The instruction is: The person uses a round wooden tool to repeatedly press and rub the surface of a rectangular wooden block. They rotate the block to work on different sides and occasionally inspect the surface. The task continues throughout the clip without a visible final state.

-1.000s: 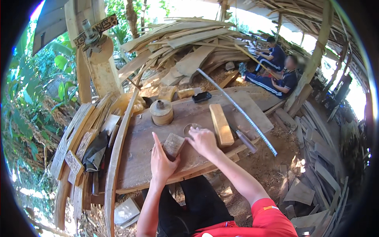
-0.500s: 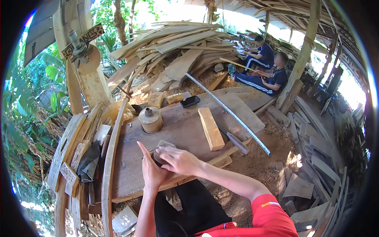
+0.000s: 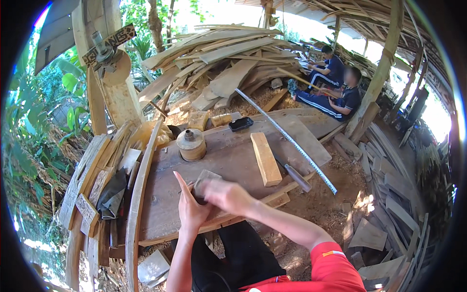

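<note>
There are 2 hands [image 3: 193,212] [image 3: 228,197], 1 held block [image 3: 208,174], 1 ruler [image 3: 287,141], 1 black tray [image 3: 241,124] and 2 seated people [image 3: 327,70] [image 3: 348,103].

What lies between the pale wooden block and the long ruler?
In the head view, a brown-handled tool lies between the pale wooden block and the long ruler.

l hand [image 3: 193,212] w/ fingers [image 3: 183,186] straight, r hand [image 3: 227,196] blurry just beside

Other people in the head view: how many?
2: the nearer person sits beside the leaning post; the farther person sits just beyond, right of the plank pile. Others may be hidden behind it.
</note>
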{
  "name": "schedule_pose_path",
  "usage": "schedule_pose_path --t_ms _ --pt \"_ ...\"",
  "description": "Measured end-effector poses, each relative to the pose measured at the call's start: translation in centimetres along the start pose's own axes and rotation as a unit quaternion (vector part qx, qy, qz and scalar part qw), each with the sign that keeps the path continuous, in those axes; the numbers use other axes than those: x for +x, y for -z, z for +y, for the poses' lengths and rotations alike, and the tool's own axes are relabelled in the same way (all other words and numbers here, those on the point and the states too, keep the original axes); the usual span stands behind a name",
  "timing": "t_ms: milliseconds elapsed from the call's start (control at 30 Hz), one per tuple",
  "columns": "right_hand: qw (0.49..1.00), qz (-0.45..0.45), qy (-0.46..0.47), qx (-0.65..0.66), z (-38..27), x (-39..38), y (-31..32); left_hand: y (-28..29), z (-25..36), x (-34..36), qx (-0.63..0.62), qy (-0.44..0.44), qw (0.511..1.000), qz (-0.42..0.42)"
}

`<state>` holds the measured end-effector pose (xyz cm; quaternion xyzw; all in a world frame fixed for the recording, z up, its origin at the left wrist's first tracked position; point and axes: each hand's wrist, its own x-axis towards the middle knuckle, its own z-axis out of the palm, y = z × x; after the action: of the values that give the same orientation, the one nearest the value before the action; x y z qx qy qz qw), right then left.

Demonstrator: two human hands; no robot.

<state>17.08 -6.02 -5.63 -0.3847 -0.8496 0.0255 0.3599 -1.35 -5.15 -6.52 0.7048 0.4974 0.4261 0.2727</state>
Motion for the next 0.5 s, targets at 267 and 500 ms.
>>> schedule_pose_path --t_ms 267,500 --pt "0.995 0.025 -0.099 0.003 0.3 0.3 1.0 0.0 0.4 0.0 0.017 0.003 1.000 0.000" --pt "0.990 0.066 -0.120 0.017 0.9 0.7 1.2 0.1 0.4 -0.2 0.007 -0.020 1.000 0.000"
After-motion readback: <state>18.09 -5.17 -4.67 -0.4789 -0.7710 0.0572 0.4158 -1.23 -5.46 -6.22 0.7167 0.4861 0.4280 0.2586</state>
